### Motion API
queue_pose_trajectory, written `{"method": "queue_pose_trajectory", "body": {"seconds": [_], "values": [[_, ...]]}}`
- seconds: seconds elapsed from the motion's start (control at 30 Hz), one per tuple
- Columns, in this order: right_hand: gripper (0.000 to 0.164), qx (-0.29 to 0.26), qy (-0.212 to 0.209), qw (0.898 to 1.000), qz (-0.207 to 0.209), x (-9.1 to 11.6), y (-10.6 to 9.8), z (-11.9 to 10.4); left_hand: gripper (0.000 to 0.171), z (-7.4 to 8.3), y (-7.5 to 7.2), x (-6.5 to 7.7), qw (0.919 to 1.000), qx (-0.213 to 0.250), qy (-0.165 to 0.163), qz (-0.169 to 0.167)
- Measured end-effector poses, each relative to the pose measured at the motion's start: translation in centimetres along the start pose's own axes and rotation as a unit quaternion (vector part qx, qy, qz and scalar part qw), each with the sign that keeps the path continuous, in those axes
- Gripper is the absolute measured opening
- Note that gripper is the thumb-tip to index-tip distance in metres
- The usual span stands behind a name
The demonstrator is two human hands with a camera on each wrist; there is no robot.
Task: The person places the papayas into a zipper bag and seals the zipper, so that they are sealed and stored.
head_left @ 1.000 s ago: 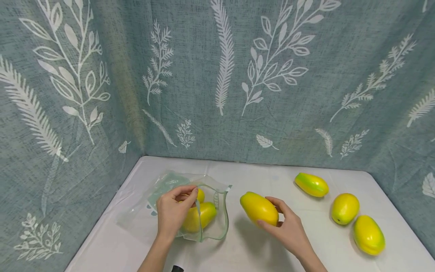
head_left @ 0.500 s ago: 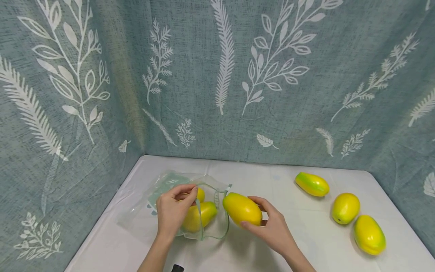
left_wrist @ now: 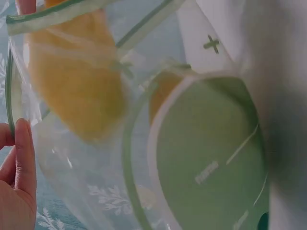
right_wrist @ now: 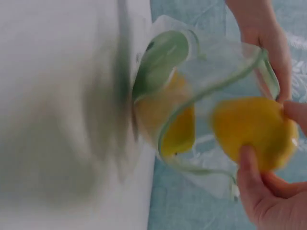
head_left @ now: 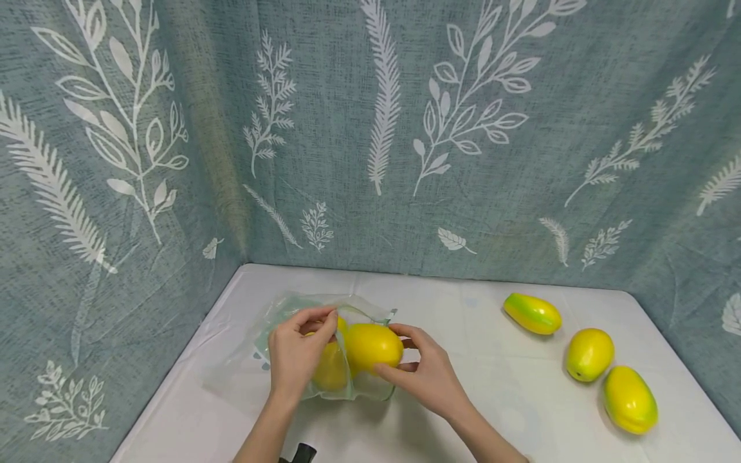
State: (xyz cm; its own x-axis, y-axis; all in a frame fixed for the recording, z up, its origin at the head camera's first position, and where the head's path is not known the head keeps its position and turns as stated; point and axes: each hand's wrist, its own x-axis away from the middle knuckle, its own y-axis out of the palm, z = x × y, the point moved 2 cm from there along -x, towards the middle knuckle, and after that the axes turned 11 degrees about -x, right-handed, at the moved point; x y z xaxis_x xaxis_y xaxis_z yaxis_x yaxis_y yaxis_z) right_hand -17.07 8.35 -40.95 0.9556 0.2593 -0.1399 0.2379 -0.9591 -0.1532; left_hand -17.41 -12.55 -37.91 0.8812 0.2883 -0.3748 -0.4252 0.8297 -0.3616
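My left hand (head_left: 298, 350) pinches the green-edged rim of a clear plastic bag (head_left: 370, 386) and holds its mouth apart. In my right hand (head_left: 425, 370) is a yellow papaya (head_left: 373, 347), gripped by its near end between thumb and fingers. Its far end is inside the bag mouth, as the right wrist view also shows with the papaya (right_wrist: 254, 127) past the green rim. Deeper in the bag lies another papaya (head_left: 331, 370), partly covered by my left hand and the film. The left wrist view is blurred through the plastic.
On the right of the white table (head_left: 463, 411) lie a papaya (head_left: 532, 314), a second papaya (head_left: 589, 355) and a third papaya (head_left: 630, 400). A small black object (head_left: 303, 453) shows at the front edge. A patterned green-blue curtain (head_left: 405, 193) stands behind.
My right hand has carried its papaya leftward from beside the bag into the bag's mouth. My left hand stays at the rim. The loose papayas have not moved.
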Motion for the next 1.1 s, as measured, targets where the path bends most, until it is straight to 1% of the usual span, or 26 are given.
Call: {"method": "queue_pose_trajectory", "body": {"seconds": [0.13, 0.2, 0.3, 0.43, 0.57, 0.77, 0.9, 1.0, 1.1], "values": [[0.059, -0.063, -0.024, 0.997, -0.032, -0.6, 0.9, -0.5, 0.007, 0.5, 0.0, -0.6, 0.9999, 0.002, 0.014, 0.004], [0.056, -0.072, -0.028, 0.996, -0.04, -0.6, 1.0, -0.7, 0.006, 0.7, -0.1, -0.8, 0.9998, 0.004, 0.02, 0.005], [0.051, -0.075, -0.026, 0.996, -0.037, -0.5, 0.8, -0.7, 0.006, 0.9, -0.2, -1.1, 0.9998, 0.004, 0.017, 0.01], [0.043, -0.056, -0.022, 0.998, -0.005, -0.1, 0.0, -0.2, 0.006, 1.1, -0.4, -1.4, 0.9997, -0.002, 0.019, 0.018], [0.037, -0.036, -0.009, 0.999, 0.032, 0.2, -1.1, 0.7, 0.006, 1.2, -0.6, -1.5, 0.9993, -0.007, 0.031, 0.021], [0.037, -0.028, 0.019, 0.998, 0.06, 0.6, -2.7, 2.2, 0.008, 1.2, -0.7, -1.5, 0.9983, -0.009, 0.052, 0.024], [0.036, 0.002, 0.041, 0.995, 0.086, 1.0, -4.2, 3.1, 0.013, 1.0, -0.7, -1.3, 0.9953, -0.03, 0.088, 0.027], [0.036, 0.027, 0.056, 0.993, 0.104, 1.3, -5.5, 3.8, 0.017, 0.9, -0.7, -1.1, 0.9904, -0.056, 0.123, 0.031], [0.037, 0.044, 0.066, 0.99, 0.119, 1.5, -6.9, 4.4, 0.018, 0.9, -0.7, -0.8, 0.9852, -0.081, 0.149, 0.025]]}}
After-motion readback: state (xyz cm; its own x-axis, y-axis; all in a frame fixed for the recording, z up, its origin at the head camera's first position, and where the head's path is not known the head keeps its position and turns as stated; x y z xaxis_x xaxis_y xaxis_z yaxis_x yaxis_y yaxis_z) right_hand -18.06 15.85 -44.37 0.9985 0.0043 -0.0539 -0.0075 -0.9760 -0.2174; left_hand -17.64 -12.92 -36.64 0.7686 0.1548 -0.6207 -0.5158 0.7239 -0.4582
